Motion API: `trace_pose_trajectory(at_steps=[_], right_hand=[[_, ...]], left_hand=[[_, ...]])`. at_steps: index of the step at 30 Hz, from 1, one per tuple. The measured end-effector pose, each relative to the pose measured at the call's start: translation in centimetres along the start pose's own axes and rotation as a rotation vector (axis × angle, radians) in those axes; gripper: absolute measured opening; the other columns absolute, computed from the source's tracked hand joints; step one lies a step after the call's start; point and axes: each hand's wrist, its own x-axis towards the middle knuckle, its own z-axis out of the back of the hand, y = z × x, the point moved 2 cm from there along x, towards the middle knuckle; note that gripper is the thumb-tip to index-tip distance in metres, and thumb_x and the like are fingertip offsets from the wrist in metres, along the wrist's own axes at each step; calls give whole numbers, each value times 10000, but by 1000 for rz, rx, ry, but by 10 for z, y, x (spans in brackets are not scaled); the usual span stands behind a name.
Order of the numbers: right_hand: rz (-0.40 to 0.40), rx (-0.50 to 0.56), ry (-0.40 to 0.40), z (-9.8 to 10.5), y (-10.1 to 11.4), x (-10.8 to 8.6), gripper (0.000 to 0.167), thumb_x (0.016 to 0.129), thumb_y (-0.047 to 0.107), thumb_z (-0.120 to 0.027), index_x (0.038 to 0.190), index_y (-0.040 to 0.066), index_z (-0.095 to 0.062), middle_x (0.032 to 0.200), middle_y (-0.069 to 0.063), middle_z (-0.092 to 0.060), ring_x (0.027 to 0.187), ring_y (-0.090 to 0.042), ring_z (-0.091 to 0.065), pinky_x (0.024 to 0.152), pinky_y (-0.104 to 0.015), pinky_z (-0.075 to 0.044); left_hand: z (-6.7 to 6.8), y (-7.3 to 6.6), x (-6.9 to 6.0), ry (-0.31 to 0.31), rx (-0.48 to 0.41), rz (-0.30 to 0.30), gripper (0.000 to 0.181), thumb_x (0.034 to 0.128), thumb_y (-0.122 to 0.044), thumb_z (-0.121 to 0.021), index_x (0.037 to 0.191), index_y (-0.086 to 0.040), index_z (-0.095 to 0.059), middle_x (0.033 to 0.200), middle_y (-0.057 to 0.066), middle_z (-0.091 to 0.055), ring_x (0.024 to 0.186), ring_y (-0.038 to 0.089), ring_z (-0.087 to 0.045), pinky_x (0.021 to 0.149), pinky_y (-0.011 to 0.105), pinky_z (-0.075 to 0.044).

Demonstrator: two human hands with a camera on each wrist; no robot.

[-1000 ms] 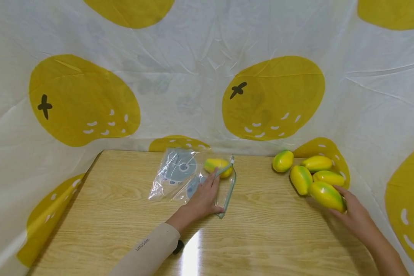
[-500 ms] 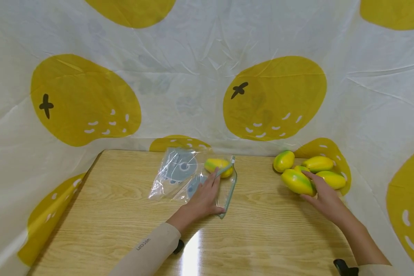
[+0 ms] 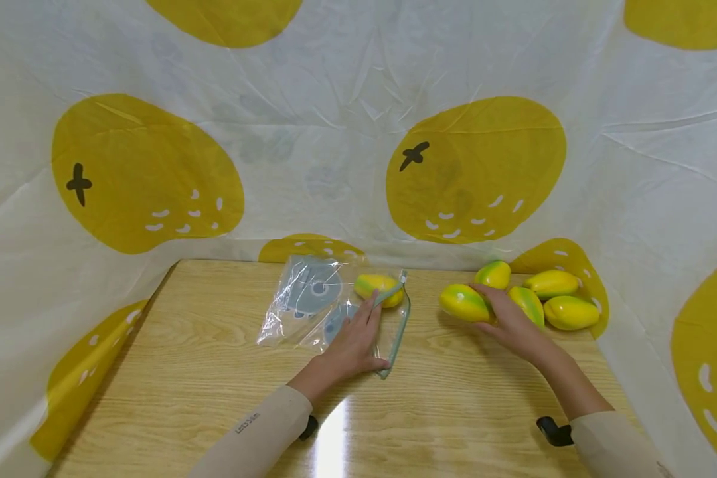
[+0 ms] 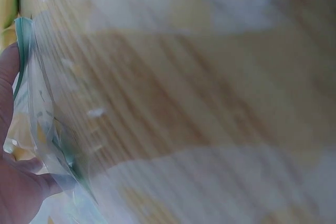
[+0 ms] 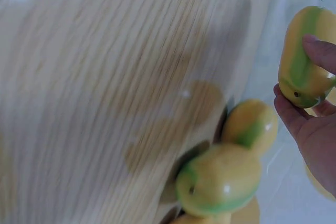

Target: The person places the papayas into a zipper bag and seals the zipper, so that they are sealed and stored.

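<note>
My right hand (image 3: 510, 318) grips a yellow-green mango (image 3: 465, 303), raised above the table in the right wrist view, thumb on one side and fingers on the other. Behind and right of it lie several more mangoes, among them one by the back edge (image 3: 493, 273) and one at the far right (image 3: 571, 313). A clear zip bag (image 3: 301, 318) with blue-grey prints lies flat, its green-edged mouth facing right. One mango (image 3: 367, 285) is inside, near the mouth. My left hand (image 3: 349, 342) rests at that mouth with thumb and fingers spread apart, touching its edges (image 4: 22, 40).
The wooden table (image 3: 454, 411) backs onto a white cloth (image 3: 334, 166) with large yellow fruit prints, which also hangs at both sides. A dark strap piece (image 3: 554, 431) shows at my right sleeve. Light glares on the table's front middle.
My right hand has carried the gripped mango leftward from the group at the right, toward the bag. My left hand and the bag have stayed in place.
</note>
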Motion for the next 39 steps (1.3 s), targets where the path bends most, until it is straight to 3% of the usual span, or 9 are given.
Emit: trace_pose_trajectory(at_steps=[7, 13, 27, 36, 39], right_hand=[[-25, 13, 56, -15, 11, 20, 752, 933, 67, -753, 1562, -14, -349, 1541, -272, -445, 1419, -468, -419, 1137, -654, -356], [0, 28, 73, -27, 23, 34, 705, 925, 66, -761, 1515, -54, -394, 1490, -301, -486, 1375, -488, -463, 1119, -652, -383], [32, 32, 119, -54, 33, 48, 723, 923, 123, -777, 1520, -33, -399, 1488, -280, -494, 1376, -456, -479, 1137, -625, -394], [23, 14, 169, -70, 40, 54, 723, 917, 165, -792, 1540, 44, -445, 1303, -248, -524, 1151, -361, -572, 1029, -587, -489], [15, 15, 171, -72, 43, 56, 716, 919, 186, -795, 1528, 38, -450, 1309, -247, -526, 1149, -352, -577, 1031, -575, -495]], left_hand=[[1, -2, -1, 0, -8, -3, 1358, 712, -568, -900, 1662, -57, -75, 1750, 74, 106, 1592, 322, -190, 1101, 694, -402], [0, -2, -1, 6, -15, 3, 1359, 720, -562, -899, 1665, -67, -57, 1747, 66, 128, 1596, 319, -175, 1117, 687, -388], [-1, -2, -1, 20, 2, 17, 1325, 718, -540, -910, 1655, -44, -114, 1743, 67, 152, 1601, 354, -133, 1109, 700, -387], [-1, -6, 0, 18, 6, -17, 1334, 738, -528, -896, 1666, -73, -51, 1749, 94, 96, 1595, 398, -111, 1095, 729, -375], [-1, -8, 0, 17, 16, -30, 1348, 742, -529, -893, 1666, -75, -23, 1749, 103, 83, 1594, 405, -111, 1087, 737, -378]])
